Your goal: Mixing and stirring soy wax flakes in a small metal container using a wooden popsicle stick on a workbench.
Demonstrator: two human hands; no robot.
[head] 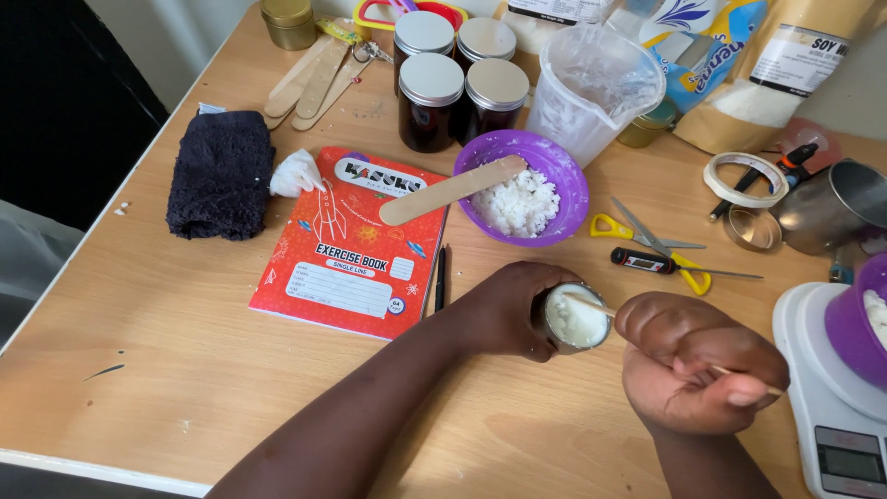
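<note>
Stick over wax-filled jar, lower centre of frame.
Left hand (504, 310) clasps the jar (574, 319); right hand (702, 374) pinches thin wooden stick (591, 305), its tip over the jar, shaft running right.

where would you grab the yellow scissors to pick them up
Take the scissors by a yellow handle loop, probably the one on the near right, coming from above. They lie flat and open on the table, blades crossed and one loop nearly touching the thermometer, so the blades offer little to hold. The right hand is nearest but holds a stick.
</note>
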